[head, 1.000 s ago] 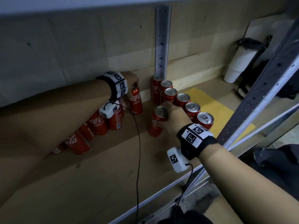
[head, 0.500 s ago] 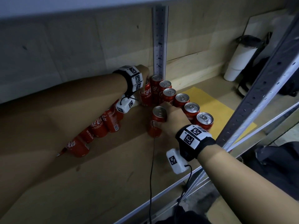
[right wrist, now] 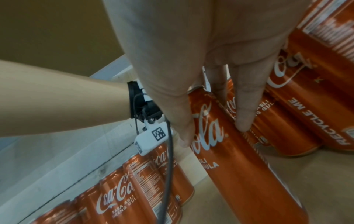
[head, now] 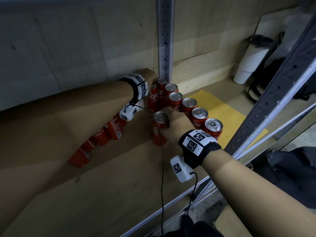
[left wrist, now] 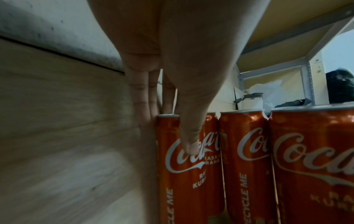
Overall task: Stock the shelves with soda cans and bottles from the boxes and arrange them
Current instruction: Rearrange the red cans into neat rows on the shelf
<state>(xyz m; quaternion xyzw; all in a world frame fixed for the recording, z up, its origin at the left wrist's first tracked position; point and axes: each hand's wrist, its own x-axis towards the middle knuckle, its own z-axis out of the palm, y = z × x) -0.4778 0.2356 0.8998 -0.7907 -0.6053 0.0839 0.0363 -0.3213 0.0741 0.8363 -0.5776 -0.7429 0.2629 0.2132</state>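
Left hand (head: 150,77), frame centre-left, holds back can (head: 152,98) by top: thumb on label, fingers behind, against rear wall. Right hand (head: 174,124), frame centre, wraps fingers round front can (head: 159,129), upright on shelf board (head: 102,185), beside diagonal can row (head: 199,115). More cans (head: 109,132) under left forearm.

Dim light falls on a pale plywood back wall (head: 85,40) across the upper left of the frame. A grey perforated metal upright (head: 165,36) rises at top centre; a brown wooden shelf board (head: 102,194) fills the lower left.
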